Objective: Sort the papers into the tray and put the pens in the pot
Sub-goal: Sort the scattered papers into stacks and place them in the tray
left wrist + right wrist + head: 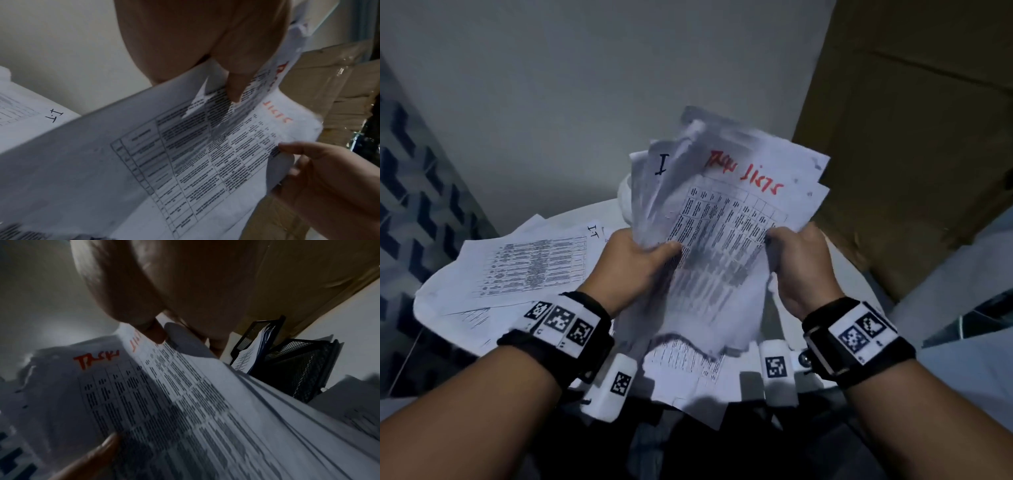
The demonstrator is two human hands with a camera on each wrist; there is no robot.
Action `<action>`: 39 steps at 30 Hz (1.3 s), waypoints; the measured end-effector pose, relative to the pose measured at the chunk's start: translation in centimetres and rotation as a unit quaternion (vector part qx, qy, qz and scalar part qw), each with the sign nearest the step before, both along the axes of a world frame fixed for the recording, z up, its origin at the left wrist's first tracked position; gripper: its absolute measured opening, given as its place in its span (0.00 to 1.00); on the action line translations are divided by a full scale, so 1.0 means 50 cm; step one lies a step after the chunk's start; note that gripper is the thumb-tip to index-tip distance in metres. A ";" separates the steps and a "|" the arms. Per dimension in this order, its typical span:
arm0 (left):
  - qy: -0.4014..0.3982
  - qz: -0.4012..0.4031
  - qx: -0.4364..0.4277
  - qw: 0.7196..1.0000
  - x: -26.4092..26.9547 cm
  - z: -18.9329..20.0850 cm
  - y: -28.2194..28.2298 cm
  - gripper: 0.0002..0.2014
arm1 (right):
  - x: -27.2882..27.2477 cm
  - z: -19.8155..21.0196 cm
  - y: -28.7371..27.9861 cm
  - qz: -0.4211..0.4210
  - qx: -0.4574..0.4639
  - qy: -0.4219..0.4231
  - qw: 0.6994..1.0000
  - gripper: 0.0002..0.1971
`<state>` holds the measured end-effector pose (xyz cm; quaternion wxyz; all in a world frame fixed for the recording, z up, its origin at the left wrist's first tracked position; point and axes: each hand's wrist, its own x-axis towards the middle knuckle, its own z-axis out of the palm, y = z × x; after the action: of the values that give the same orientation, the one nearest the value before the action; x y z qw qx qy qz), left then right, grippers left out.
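Right, the left hand [635, 263] grips the near-left edge of a fanned bundle of papers [726, 212], thumb pressed across the printed top sheet, and the right hand [803, 265] pinches the bundle's right edge, fingers curled under. Both hands hold the bundle up above the tabletop [856, 294], tilted away from the person. The top sheet carries a printed table in black and red handwritten words across its far margin; a sheet behind it shows a black handwritten "I". The sheets are white, crumpled at the edges and splayed unevenly. More loose sheets [524, 270] lie spread on the tabletop to the left, one marked "I.T", and others hang over the near edge below the wrists. Brown cardboard [914, 137] stands to the right.

The left wrist view shows the thumb [236, 87] lying on the table print and the right hand's fingertips [292, 146] on the sheet's edge. Only the right wrist view shows a black mesh tray [302, 369] beyond the bundle, with a few papers already standing in one slot. The pens and pot I cannot see.
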<state>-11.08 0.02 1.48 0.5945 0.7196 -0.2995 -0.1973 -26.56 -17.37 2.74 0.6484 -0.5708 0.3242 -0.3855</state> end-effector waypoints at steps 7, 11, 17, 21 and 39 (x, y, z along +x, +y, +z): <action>0.050 -0.023 0.031 0.998 0.025 0.005 0.009 0.16 | -0.001 -0.017 0.020 -0.031 -0.113 0.006 0.993 0.11; 0.077 -0.053 0.012 0.996 0.038 0.013 0.022 0.20 | -0.008 -0.035 0.021 -0.012 -0.112 0.013 0.994 0.13; 0.052 -0.052 -0.016 0.997 0.032 0.016 0.021 0.26 | -0.002 -0.065 0.049 0.017 -0.101 0.039 0.994 0.17; 0.039 -0.026 -0.010 0.999 0.026 0.018 0.018 0.21 | 0.009 -0.063 0.054 0.007 -0.093 0.011 0.996 0.16; 0.022 0.030 0.058 0.998 0.035 -0.023 0.018 0.11 | 0.026 -0.113 0.048 0.026 -0.057 0.046 0.997 0.18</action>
<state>-9.32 0.95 0.32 0.5637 0.7574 -0.2522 -0.2123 -25.26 -14.99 -2.92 0.6090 -0.6321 0.3162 -0.3600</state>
